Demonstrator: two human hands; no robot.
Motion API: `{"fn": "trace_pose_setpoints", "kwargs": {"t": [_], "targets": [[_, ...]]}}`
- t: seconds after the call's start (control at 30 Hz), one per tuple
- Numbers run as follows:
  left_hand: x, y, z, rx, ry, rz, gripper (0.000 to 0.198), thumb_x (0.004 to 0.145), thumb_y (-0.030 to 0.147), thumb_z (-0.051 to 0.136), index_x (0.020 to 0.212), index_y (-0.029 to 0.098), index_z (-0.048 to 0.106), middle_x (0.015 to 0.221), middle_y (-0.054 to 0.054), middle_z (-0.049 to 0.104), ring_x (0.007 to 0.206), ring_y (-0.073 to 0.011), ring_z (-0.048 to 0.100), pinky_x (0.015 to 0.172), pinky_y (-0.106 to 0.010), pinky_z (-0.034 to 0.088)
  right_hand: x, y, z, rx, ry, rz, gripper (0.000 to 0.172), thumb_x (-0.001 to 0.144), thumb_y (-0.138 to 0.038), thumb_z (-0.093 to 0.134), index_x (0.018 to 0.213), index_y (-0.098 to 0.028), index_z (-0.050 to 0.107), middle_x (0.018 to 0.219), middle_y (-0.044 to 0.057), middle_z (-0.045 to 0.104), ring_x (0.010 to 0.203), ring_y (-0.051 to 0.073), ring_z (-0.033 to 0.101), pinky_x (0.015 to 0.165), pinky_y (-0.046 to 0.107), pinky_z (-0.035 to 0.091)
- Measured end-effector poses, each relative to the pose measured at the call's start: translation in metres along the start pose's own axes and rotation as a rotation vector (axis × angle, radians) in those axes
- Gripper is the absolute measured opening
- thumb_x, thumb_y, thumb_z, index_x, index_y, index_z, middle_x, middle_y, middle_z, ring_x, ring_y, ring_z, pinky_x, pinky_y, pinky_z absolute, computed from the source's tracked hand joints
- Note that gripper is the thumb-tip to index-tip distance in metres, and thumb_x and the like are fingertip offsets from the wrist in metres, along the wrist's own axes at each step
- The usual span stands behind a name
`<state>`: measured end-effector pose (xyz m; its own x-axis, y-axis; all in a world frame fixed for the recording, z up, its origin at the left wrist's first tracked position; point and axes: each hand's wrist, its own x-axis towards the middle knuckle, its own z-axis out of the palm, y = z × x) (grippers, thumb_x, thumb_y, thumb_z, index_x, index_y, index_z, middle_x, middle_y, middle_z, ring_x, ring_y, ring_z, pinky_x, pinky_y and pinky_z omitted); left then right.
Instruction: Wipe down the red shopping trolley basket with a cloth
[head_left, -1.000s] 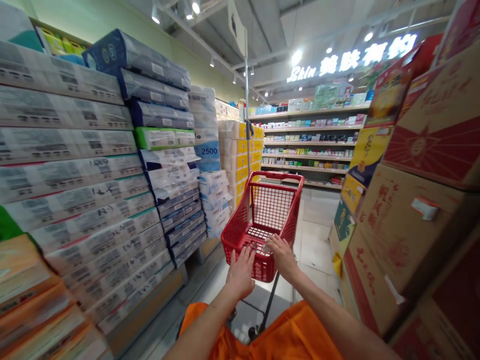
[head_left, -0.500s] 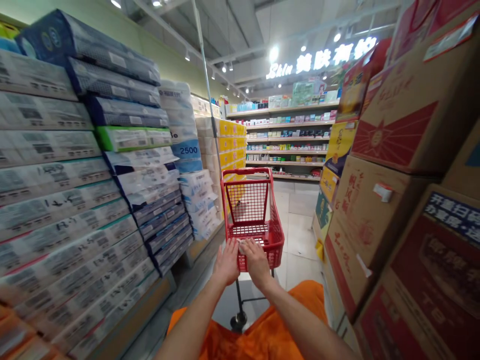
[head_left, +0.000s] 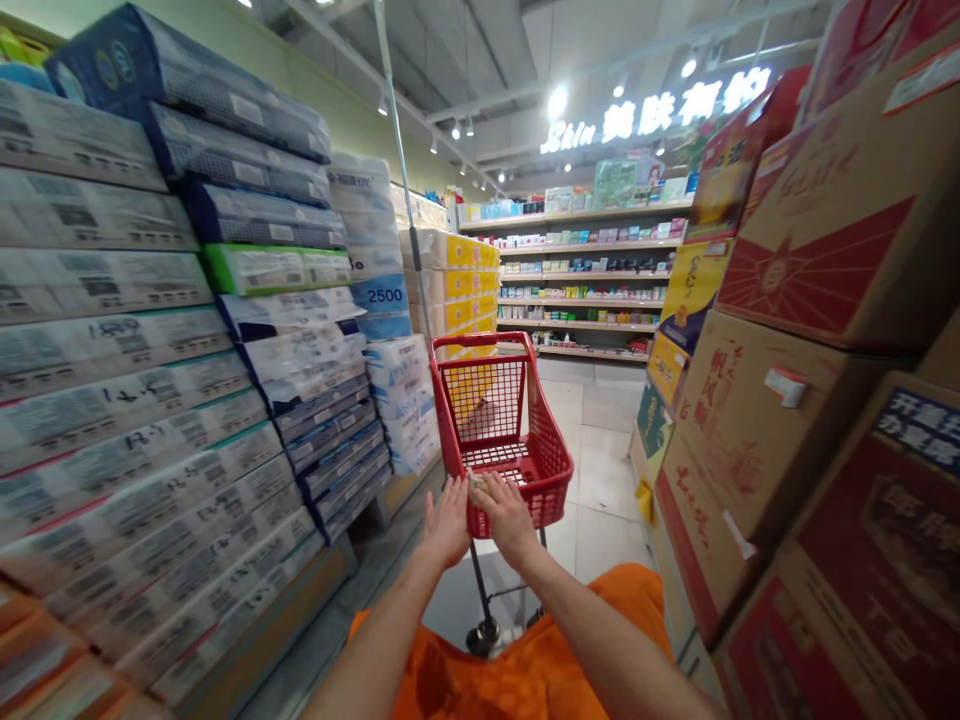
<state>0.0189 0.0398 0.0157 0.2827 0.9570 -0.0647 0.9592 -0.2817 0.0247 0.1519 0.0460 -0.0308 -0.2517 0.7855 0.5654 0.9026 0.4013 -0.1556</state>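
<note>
A small red shopping cart (head_left: 555,475) with a mesh seat back stands ahead of my body. At its near left corner lies my left hand (head_left: 448,528), palm down, fingers stretched forward over the rim. Beside it my right hand (head_left: 510,517) rests on the near rim, fingers close together and slightly bent. Against its thumb side shows a small pale crumpled thing (head_left: 478,483), too small to name. The undersides of both hands are hidden. Below the basket a dark leg with a wheel (head_left: 482,637) stands on the floor.
Stacked packs of tissue paper (head_left: 142,400) line the left side, with yellow packs (head_left: 469,290) farther on. Cardboard boxes (head_left: 739,430) are piled along the right. A tiled aisle (head_left: 604,460) leads to shelves (head_left: 585,325) of small goods. A thin pole (head_left: 401,150) rises near the left stacks.
The cart has turned a little, its far end swinging left. My hands stay at its near rim with the crumpled thing. The view has shifted slightly left.
</note>
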Motion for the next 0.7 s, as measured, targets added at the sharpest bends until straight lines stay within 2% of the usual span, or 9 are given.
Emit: {"fn": "trace_pose_setpoints", "kwargs": {"t": [0.07, 0.13, 0.2, 0.27, 0.37, 0.43, 0.53, 0.7], "targets": [[-0.001, -0.003, -0.003, -0.015, -0.006, -0.016, 0.078, 0.066, 0.016, 0.038, 0.137, 0.008, 0.007, 0.146, -0.008, 0.01, 0.134, -0.0202, 0.005, 0.106, -0.05, 0.009, -0.008, 0.024, -0.012, -0.037, 0.002, 0.028, 0.042, 0.083, -0.009, 0.041, 0.119, -0.028, 0.051, 0.131, 0.005, 0.044, 0.123, 0.02, 0.035, 0.101, 0.04, 0.027], [-0.001, -0.004, -0.006, -0.036, -0.021, -0.04, 0.079, 0.065, 0.017, 0.04, 0.136, 0.007, 0.008, 0.145, -0.01, 0.01, 0.133, -0.021, 0.005, 0.106, -0.05, 0.009, -0.018, 0.051, -0.024, -0.089, 0.035, 0.144, 0.044, 0.083, -0.006, 0.038, 0.12, -0.026, 0.05, 0.131, 0.007, 0.043, 0.124, 0.021, 0.034, 0.1, 0.043, 0.026], [-0.001, -0.004, -0.007, -0.045, -0.039, -0.058, 0.08, 0.064, 0.017, 0.041, 0.136, 0.006, 0.007, 0.145, -0.011, 0.009, 0.133, -0.0214, 0.005, 0.106, -0.05, 0.009, -0.022, 0.063, -0.029, -0.119, 0.082, 0.238, 0.045, 0.083, -0.006, 0.036, 0.121, -0.026, 0.049, 0.131, 0.008, 0.043, 0.124, 0.022, 0.034, 0.1, 0.045, 0.026], [0.001, -0.005, -0.006, -0.036, -0.046, -0.068, 0.081, 0.063, 0.017, 0.041, 0.136, 0.007, 0.007, 0.145, -0.011, 0.008, 0.134, -0.0216, 0.004, 0.105, -0.051, 0.009, -0.02, 0.054, -0.021, -0.103, 0.102, 0.213, 0.045, 0.083, -0.007, 0.036, 0.121, -0.026, 0.049, 0.131, 0.007, 0.044, 0.124, 0.021, 0.034, 0.1, 0.044, 0.027], [0.002, -0.008, -0.002, -0.027, -0.036, -0.068, 0.082, 0.063, 0.016, 0.042, 0.137, 0.01, 0.007, 0.146, -0.01, 0.007, 0.133, -0.0219, 0.004, 0.105, -0.052, 0.009, -0.011, 0.019, -0.001, -0.031, 0.069, 0.031, 0.041, 0.083, -0.01, 0.041, 0.118, -0.029, 0.051, 0.131, 0.005, 0.043, 0.124, 0.02, 0.034, 0.1, 0.041, 0.028], [0.002, -0.011, -0.001, -0.03, -0.026, -0.06, 0.082, 0.063, 0.016, 0.042, 0.137, 0.011, 0.007, 0.146, -0.009, 0.008, 0.133, -0.0222, 0.004, 0.105, -0.053, 0.008, -0.006, 0.005, 0.004, -0.004, 0.029, -0.066, 0.04, 0.083, -0.011, 0.044, 0.116, -0.031, 0.054, 0.132, 0.003, 0.042, 0.124, 0.021, 0.034, 0.101, 0.04, 0.028], [-0.001, -0.013, -0.001, -0.036, -0.031, -0.058, 0.081, 0.063, 0.015, 0.042, 0.137, 0.01, 0.007, 0.146, -0.009, 0.008, 0.133, -0.0224, 0.005, 0.105, -0.054, 0.008, -0.009, 0.019, -0.007, -0.047, 0.002, -0.03, 0.045, 0.082, -0.007, 0.042, 0.119, -0.03, 0.05, 0.132, 0.004, 0.042, 0.125, 0.021, 0.033, 0.101, 0.042, 0.026], [-0.003, -0.005, -0.005, -0.027, -0.025, -0.116, 0.082, 0.062, 0.014, 0.042, 0.136, 0.006, 0.007, 0.145, -0.011, 0.008, 0.133, -0.0228, 0.006, 0.104, -0.054, 0.008, -0.022, 0.067, -0.034, -0.171, 0.029, 0.253, 0.044, 0.082, -0.004, 0.038, 0.121, -0.022, 0.05, 0.133, 0.012, 0.039, 0.124, 0.027, 0.032, 0.098, 0.049, 0.027]]}}
